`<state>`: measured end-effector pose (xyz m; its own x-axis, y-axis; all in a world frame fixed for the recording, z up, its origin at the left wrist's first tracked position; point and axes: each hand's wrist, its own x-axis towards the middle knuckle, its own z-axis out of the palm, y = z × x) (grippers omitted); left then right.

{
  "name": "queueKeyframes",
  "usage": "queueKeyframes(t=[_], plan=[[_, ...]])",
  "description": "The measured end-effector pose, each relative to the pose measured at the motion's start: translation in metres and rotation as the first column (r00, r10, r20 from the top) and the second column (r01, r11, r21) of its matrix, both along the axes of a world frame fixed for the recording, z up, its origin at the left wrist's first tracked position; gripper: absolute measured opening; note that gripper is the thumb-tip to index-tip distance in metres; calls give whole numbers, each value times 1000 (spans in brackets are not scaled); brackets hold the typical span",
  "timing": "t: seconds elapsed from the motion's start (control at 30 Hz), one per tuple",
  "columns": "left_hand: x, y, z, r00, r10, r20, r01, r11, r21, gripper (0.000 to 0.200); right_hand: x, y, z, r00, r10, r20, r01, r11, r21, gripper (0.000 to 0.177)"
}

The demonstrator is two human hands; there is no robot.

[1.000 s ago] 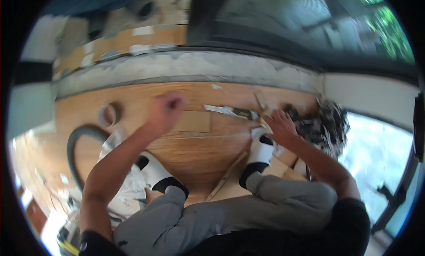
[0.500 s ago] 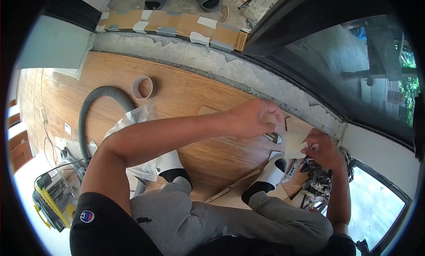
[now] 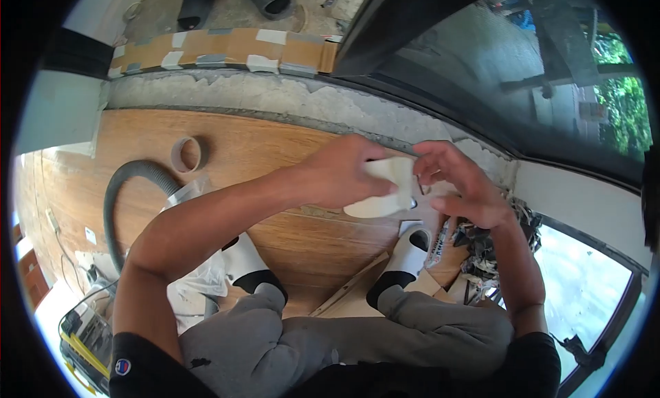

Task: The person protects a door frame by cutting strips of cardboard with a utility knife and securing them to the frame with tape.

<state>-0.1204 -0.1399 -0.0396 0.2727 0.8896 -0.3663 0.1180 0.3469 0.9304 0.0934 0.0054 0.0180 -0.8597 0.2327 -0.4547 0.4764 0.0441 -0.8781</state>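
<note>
White pad (image 3: pixel 385 188) clamped in the grip of the left hand (image 3: pixel 344 174), forearm stretched forward over the floor (image 3: pixel 268 147). The right hand (image 3: pixel 460 188) curls at its edge, grip unclear.

Piece (image 3: pixel 381 185): off-white to cream, plain, no print. Floor (image 3: pixel 275 150): orange-brown wood with fine darker grain lines. Hose (image 3: pixel 137 168): dark grey. Tape roll (image 3: pixel 185 154): beige-grey ring. Sill strip (image 3: pixel 261 99): mottled pale grey. Cardboard (image 3: pixel 227 50): tan, patched with white and grey squares. Slipper (image 3: pixel 410 250): white and black. Trousers (image 3: pixel 426 322): plain mid-grey. Shirt (image 3: pixel 148 374): black, with a small red, white and blue badge.
</note>
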Motion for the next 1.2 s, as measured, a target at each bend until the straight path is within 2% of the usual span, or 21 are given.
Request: queueKeyframes(t=[0.03, 0.07, 0.13, 0.17, 0.23, 0.27, 0.33, 0.4, 0.47, 0.6, 0.67, 0.7, 0.73, 0.77, 0.9, 0.97, 1.03, 1.07, 1.13, 1.17, 1.2], plan=[[0, -1, 0, 997, 73, -39, -73, 997, 8, 35, -2, -5, -4, 1000, -4, 20, 2, 997, 77, 63], [1, -1, -1, 986, 147, -82, -147, 989, 15, 34, -6, -14, -9, 1000, -13, 25, 11, 997, 82, 63], [2, 1, -1, 979, 147, -144, -141, 989, 53, 32, -12, -32, -22, 992, -76, 96, 42, 948, 316, 53], [2, 2, -1, 966, 156, -207, -139, 986, 93, 31, -13, -33, -30, 993, -77, 92, 44, 949, 313, 53], [3, 3, -3, 958, 178, -223, -162, 983, 87, 32, -16, -32, -45, 982, -189, 32, 178, 962, 207, 40], [2, 2, -4, 950, 202, -236, -188, 979, 84, 32, -18, -32, -46, 982, -187, 31, 176, 963, 205, 40], [2, 0, -5, 956, 208, -209, -193, 977, 91, 32, -21, -33, -47, 969, -247, 0, 245, 963, 112, 26], [2, -3, -6, 961, 210, -181, -194, 976, 101, 31, -24, -34, -43, 958, -285, 39, 282, 957, 71, 23], [-1, -7, -7, 946, 199, -258, -117, 946, 302, 31, -23, -36, -45, 943, -325, 78, 323, 946, 28, 20], [-4, -8, 2, 931, 112, -347, -51, 982, 180, 37, -25, -45, -38, 962, -250, 109, 230, 958, 169, 18], [-10, -7, 9, 948, -33, -316, 25, 999, -30, 37, -28, -50, -36, 965, -215, 150, 179, 958, 222, 18], [-7, -9, 3, 948, -33, -315, 22, 999, -37, 37, -26, -52, -38, 969, -213, 127, 181, 958, 223, 16], [-4, -12, -4, 936, 96, -338, -77, 995, 68, 37, -26, -53, -39, 972, -212, 101, 185, 956, 226, 14], [-2, -13, -8, 910, 226, -348, -173, 969, 176, 38, -26, -55, -40, 973, -209, 100, 183, 958, 223, 14], [-8, -12, -10, 911, 184, -370, -109, 971, 213, 35, -31, -49, -45, 964, -254, 78, 231, 946, 228, 16], [-7, -12, -14, 917, 214, -337, -109, 946, 304, 30, -37, -49, -46, 957, -275, 95, 247, 941, 233, 20], [-4, -12, -13, 898, 208, -389, -78, 942, 325, 27, -45, -48, -38, 956, -226, 185, 146, 919, 367, 45], [-3, -12, -12, 876, 204, -436, -46, 937, 347, 24, -47, -48, -40, 955, -228, 188, 147, 919, 366, 45], [-3, -10, -16, 871, 250, -422, -82, 923, 376, 21, -49, -48, -43, 963, -133, 234, 5, 879, 478, 62], [-4, -9, -17, 862, 300, -409, -122, 905, 407, 18, -49, -47, -45, 962, -134, 236, 5, 878, 478, 62], [-5, -10, -18, 863, 300, -408, -122, 905, 406, 18, -48, -47, -48, 986, -108, 130, 13, 816, 579, 55]])
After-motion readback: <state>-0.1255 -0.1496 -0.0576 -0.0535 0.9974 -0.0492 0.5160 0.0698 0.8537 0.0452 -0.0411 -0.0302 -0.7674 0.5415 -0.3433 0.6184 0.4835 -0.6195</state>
